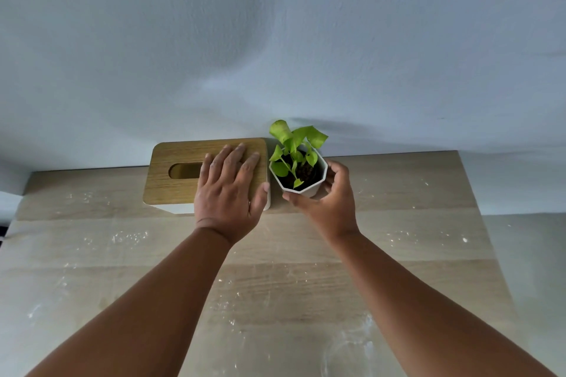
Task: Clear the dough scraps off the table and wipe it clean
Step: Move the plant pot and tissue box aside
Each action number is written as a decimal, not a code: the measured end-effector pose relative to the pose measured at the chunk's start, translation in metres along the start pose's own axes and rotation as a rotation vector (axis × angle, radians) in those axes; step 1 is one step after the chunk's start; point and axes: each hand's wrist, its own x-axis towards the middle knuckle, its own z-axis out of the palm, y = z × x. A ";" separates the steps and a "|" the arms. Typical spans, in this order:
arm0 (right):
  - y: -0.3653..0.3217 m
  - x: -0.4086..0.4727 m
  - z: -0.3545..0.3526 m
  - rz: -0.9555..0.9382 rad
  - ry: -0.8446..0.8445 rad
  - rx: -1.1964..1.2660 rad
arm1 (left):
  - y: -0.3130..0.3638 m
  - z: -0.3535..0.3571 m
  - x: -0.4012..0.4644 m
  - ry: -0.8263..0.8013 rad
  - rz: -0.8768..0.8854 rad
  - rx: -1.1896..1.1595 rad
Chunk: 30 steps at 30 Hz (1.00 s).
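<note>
Lifting the plant pot (pixel 301 184) gripped by right hand (pixel 327 205) while flat left hand (pixel 228 193) steadies tissue box (pixel 180 174) frees the floury bench (pixel 275 285).

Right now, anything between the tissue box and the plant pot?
Head view: only the left hand's thumb tip, curled over the tissue box's right edge, sits in the narrow gap. The right hand grips the plant pot from the far side.
</note>
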 end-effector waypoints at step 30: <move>0.008 -0.003 -0.139 0.011 0.277 -0.042 | 0.006 -0.007 0.002 -0.031 -0.006 0.023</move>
